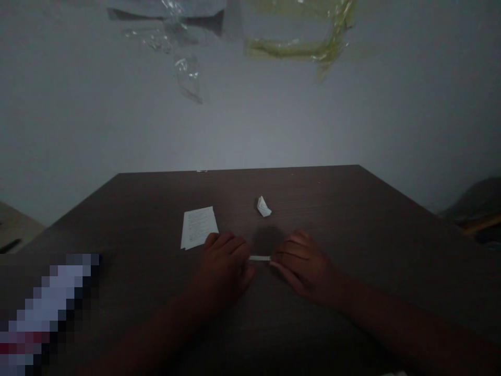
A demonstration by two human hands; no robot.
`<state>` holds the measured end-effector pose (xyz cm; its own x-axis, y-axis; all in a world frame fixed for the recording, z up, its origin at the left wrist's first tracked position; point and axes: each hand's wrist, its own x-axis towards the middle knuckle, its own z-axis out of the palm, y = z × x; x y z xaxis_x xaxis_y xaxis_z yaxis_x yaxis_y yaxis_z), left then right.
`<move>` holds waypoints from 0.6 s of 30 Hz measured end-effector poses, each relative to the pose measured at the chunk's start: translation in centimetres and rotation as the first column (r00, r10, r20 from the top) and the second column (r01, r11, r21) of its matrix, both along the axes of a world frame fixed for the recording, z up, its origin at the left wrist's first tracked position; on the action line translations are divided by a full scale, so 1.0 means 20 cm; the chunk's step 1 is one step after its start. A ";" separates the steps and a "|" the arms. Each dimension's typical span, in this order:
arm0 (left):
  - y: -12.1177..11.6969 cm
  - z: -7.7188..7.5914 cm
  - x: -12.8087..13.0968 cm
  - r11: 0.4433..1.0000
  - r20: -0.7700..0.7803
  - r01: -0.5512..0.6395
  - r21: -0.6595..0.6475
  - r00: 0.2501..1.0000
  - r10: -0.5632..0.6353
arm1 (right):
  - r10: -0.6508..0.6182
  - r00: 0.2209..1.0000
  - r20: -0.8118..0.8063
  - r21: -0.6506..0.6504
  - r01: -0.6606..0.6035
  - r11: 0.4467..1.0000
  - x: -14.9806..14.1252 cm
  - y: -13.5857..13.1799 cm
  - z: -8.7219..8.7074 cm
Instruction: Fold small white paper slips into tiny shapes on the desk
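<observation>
Both of my hands rest on a dark wooden table (352,219). A narrow white paper strip (259,258) runs between them; my left hand (225,266) pinches its left end and my right hand (301,263) pinches its right end, fingers curled. Just beyond my left hand lies a flat white sheet of paper (198,227) with faint writing. A small folded piece of white paper (263,207) stands farther back, near the middle of the table.
The table's far edge meets a plain pale wall (78,130). Clear plastic bags (183,57) and a yellowish plastic sheet (301,31) hang on it above. A blurred-out patch (43,313) covers the near left corner. Dark objects sit off the right edge.
</observation>
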<state>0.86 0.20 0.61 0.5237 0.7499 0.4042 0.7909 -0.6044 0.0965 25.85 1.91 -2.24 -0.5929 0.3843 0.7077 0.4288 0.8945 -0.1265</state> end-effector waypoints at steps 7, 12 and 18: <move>0.00 0.00 -0.01 1.000 0.078 -0.001 0.031 0.997 -0.001 | -0.019 1.000 0.002 -0.012 0.019 1.000 0.01 0.02 -0.01; -0.04 -0.03 0.03 0.992 0.115 0.119 0.040 0.986 -0.123 | 0.002 1.000 0.002 -0.012 -0.002 1.000 -0.01 0.01 -0.02; 0.01 -0.05 0.01 0.987 0.176 0.141 -0.082 0.976 -0.125 | -0.012 0.999 -0.041 -0.071 0.009 0.997 0.01 0.03 -0.03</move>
<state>0.99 0.31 -0.40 0.5508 0.7168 0.4276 0.6714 -0.6848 0.2831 26.04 2.55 -2.79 -0.5595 0.4400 0.7024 0.4310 0.8783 -0.2070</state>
